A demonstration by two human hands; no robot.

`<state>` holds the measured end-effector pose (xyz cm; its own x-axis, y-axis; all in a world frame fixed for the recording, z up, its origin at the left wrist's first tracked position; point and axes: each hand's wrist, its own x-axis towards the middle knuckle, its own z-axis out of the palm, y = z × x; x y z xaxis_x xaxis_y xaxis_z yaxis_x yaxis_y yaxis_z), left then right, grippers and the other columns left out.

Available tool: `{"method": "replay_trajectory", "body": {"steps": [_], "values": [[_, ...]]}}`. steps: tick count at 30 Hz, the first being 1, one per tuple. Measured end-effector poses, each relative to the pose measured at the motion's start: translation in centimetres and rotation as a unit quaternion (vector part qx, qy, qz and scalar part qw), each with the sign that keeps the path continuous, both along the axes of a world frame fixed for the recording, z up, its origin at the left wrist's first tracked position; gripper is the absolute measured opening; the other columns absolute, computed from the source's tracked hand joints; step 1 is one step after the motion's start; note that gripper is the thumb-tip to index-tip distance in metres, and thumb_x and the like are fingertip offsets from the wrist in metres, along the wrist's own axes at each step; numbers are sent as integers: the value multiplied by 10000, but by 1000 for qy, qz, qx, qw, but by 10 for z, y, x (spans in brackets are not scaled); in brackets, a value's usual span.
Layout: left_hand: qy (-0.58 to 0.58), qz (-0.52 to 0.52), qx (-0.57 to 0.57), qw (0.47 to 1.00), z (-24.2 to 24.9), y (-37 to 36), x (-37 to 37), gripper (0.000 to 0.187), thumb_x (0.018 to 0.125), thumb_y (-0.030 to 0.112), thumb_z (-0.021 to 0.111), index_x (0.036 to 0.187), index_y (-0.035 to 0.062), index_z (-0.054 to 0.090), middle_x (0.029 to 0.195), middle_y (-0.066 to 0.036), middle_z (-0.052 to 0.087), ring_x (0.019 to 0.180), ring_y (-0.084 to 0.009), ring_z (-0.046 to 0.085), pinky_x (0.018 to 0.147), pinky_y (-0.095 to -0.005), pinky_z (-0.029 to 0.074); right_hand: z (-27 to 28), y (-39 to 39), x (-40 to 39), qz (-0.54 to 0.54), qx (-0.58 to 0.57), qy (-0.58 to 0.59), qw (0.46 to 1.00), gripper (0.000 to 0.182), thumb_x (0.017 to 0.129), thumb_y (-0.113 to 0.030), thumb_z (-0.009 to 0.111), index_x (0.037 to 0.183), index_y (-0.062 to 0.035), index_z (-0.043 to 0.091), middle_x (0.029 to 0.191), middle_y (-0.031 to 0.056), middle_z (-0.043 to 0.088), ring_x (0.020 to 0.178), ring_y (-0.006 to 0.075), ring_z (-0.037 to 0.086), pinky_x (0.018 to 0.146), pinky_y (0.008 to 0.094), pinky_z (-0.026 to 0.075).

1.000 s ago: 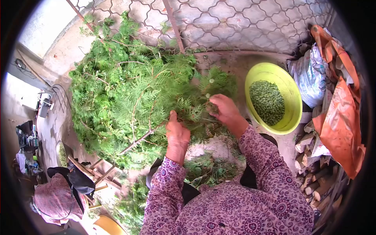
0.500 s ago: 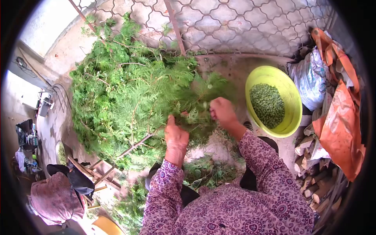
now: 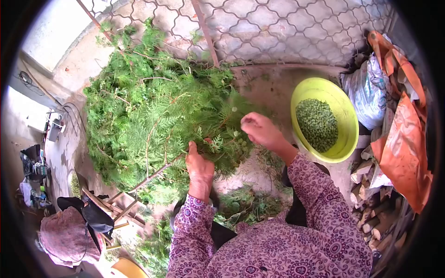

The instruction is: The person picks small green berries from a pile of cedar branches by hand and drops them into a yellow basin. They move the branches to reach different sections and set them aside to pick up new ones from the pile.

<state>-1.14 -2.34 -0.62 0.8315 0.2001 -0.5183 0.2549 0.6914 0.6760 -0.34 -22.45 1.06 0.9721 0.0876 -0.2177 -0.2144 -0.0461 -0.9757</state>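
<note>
My left hand (image 3: 199, 170) is closed around a leafy evergreen branch (image 3: 160, 172), thumb uppermost; a fingertip shows through the foliage. The branch has flat, scaly green sprays and small pale green cones (image 3: 243, 142) at its right end. Just right of these sprays is my right hand (image 3: 264, 133), its fingers curled in. Whatever lies inside those fingers, if anything, is hidden. Farther right stands a yellow-green basin (image 3: 346, 111) partly filled with small green cones (image 3: 316, 124).
A large heap of cut evergreen branches (image 3: 116, 102) lies against the wire mesh fence (image 3: 287, 32). At the right are a white sack (image 3: 366, 95), an orange sheet (image 3: 403, 157) and split firewood (image 3: 382, 220). A person in a pink head covering (image 3: 69, 234) is at lower left.
My left hand has moved slightly left and down with the branch, and its sprays have shifted. My right hand has moved a little left, fingers still curled.
</note>
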Motion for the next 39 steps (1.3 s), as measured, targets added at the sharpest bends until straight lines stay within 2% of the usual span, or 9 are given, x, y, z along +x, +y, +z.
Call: {"method": "replay_trajectory", "body": {"steps": [8, 16, 20, 25, 27, 30, 31, 35, 39], "values": [[-44, -74, -4, 996, 1, -2, -4, 350, 940, 283, 323, 978, 13, 542, 918, -100, 598, 855, -216, 549, 812, -357, 445, -27, 13, 1, 67, -268, -156, 949, 331, 760, -281, 636, 906, 7, 563, 672, 58, 563, 543, 111, 513, 494, 267, 415], [-32, -80, -81, 993, -18, 12, 2, 307, 946, 256, 310, 1041, 28, 493, 893, -111, 598, 790, -223, 561, 730, -356, 478, -32, -41, 16, -107, 319, 74, 939, 86, 821, -141, 539, 799, -59, 524, 609, 6, 472, 437, 80, 414, 386, 204, 324], [-37, -42, -60, 997, 1, 20, 4, 325, 951, 253, 253, 1081, 34, 455, 923, -129, 568, 804, -248, 530, 695, -398, 449, 4, -82, 13, -256, 357, -18, 898, 82, 843, -60, 471, 887, -65, 539, 739, 28, 528, 585, 96, 505, 468, 212, 410], [-22, -19, -70, 997, 7, 23, 9, 323, 946, 233, 255, 1099, 17, 441, 986, -147, 544, 841, -262, 519, 716, -397, 450, -7, -153, 16, -341, 19, -144, 929, 239, 819, -71, 484, 1052, -60, 539, 907, 84, 600, 740, 186, 594, 640, 277, 477], [4, -5, -70, 998, 25, 18, 9, 320, 945, 239, 266, 1104, 20, 436, 1005, -147, 534, 856, -260, 506, 711, -395, 449, -25, -180, 15, -393, -544, -206, 712, 351, 781, -122, 524, 1128, -71, 528, 990, 119, 610, 845, 296, 597, 763, 340, 469], [8, 8, -109, 994, 29, 17, 11, 315, 948, 250, 265, 1105, 32, 431, 1018, -143, 527, 861, -257, 495, 727, -401, 444, -39, -195, 14, -388, -646, -176, 634, 386, 754, -159, 547, 1133, -84, 544, 1016, 146, 606, 907, 352, 571, 832, 378, 442], [2, -1, -109, 994, 26, 17, 12, 309, 950, 254, 263, 1102, 44, 430, 1016, -141, 527, 859, -256, 493, 734, -407, 441, -35, -189, 14, -386, -646, -179, 634, 386, 754, -159, 547, 1133, -84, 544, 1016, 146, 606, 907, 352, 571, 832, 378, 442], [-6, -15, -121, 992, 5, 19, 18, 304, 954, 267, 257, 1109, 67, 424, 1020, -131, 529, 861, -253, 488, 801, -472, 409, 10, -106, 1, -164, -298, -193, 920, 279, 748, -192, 584, 986, -49, 615, 918, 133, 622, 810, 255, 596, 757, 322, 465], [11, -31, -85, 996, 6, 9, 17, 343, 954, 296, 246, 1155, 71, 408, 1080, -130, 523, 924, -272, 500, 907, -598, 289, 18, -25, -17, 80, -247, -270, 927, 226, 718, -189, 605, 879, -31, 624, 772, 127, 594, 702, 238, 574, 658, 332, 457]]}}
